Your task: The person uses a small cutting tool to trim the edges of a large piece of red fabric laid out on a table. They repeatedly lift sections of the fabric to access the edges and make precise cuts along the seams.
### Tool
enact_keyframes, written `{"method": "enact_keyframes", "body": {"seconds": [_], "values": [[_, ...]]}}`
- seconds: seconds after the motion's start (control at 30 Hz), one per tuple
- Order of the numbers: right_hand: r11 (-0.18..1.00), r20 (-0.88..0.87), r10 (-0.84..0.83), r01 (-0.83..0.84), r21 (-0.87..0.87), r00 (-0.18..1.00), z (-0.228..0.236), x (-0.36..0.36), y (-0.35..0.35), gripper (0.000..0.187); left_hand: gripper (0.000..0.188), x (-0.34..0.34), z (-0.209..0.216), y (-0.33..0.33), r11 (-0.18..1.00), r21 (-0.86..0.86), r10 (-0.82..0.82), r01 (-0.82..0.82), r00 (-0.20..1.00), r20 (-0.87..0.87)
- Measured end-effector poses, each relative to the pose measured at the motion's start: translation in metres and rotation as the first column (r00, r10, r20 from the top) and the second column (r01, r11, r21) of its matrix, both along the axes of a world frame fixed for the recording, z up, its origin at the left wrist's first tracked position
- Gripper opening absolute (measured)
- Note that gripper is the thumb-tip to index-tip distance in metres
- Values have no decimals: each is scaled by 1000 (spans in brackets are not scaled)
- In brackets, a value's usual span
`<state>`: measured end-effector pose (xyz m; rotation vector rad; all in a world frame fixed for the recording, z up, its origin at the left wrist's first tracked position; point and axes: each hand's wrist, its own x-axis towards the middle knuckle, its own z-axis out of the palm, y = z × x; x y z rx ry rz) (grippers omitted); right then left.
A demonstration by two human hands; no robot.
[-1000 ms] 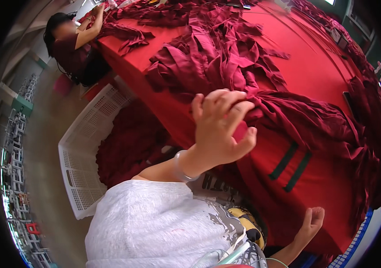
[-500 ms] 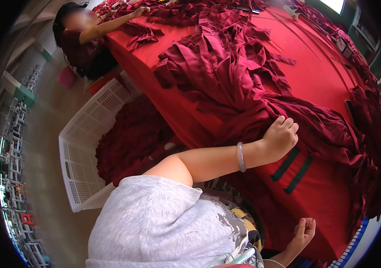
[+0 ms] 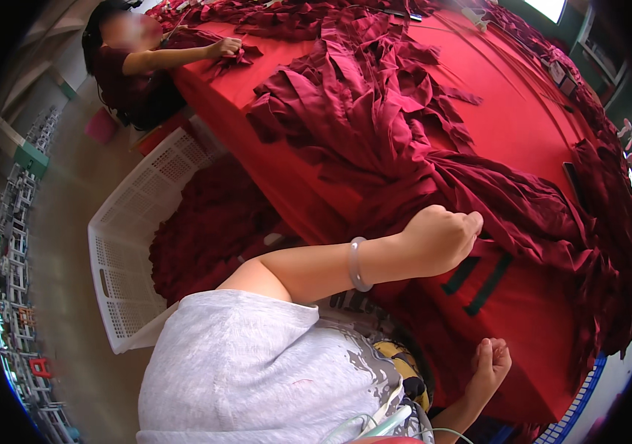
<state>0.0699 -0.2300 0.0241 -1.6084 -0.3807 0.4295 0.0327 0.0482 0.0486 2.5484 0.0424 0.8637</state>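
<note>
My left hand [image 3: 440,241], with a pale bangle [image 3: 359,264] at the wrist, is curled closed over the near side of a red-covered table [image 3: 512,325]. Its knuckles hide whatever the fingers may hold. Just beyond it lies a large heap of dark red fabric pieces [image 3: 360,118], bunched together and trailing off to the right. Two dark green strips [image 3: 489,285] lie on the red cover beside this hand. Lower right, my right hand [image 3: 490,362] hovers by the table's near edge, fingers bent in toward the thumb; nothing between them can be made out.
A white perforated plastic basket [image 3: 119,274] full of dark red fabric [image 3: 205,222] stands left of the table. At the far left a co-worker's hand [image 3: 224,49] touches fabric. A dark flat object [image 3: 573,181] lies at the right. Blue grating [image 3: 581,399] shows at lower right.
My left hand has turned over and come a little left and nearer, its fingers now pointing right. My right hand has risen slightly. The co-worker's hand has moved closer onto the cloth.
</note>
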Motion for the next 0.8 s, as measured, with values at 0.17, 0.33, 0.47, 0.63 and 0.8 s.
{"method": "enact_keyframes", "body": {"seconds": [0.17, 0.33, 0.47, 0.63, 0.8], "values": [[932, -337, 362, -329, 154, 869, 7, -3, 36, 42, 23, -34, 44, 28, 920, -166, -392, 356, 854, -342], [770, -531, 593, -234, 594, 605, 9, -2, 91, 40, 9, -38, 41, 43, 466, -464, -854, 753, 520, -14], [473, -383, 476, 137, 870, 792, 0, 47, 67, 42, 10, -57, 48, 43, 638, -532, -703, 556, 703, -108], [335, -314, 157, 249, 909, 936, 8, 132, -58, 27, 12, -69, 49, 51, 732, -564, -509, 382, 857, -81], [531, -426, -7, 364, 765, 905, -7, 204, -285, 33, 15, -55, 43, 59, 719, -646, -432, 255, 893, -129]]}}
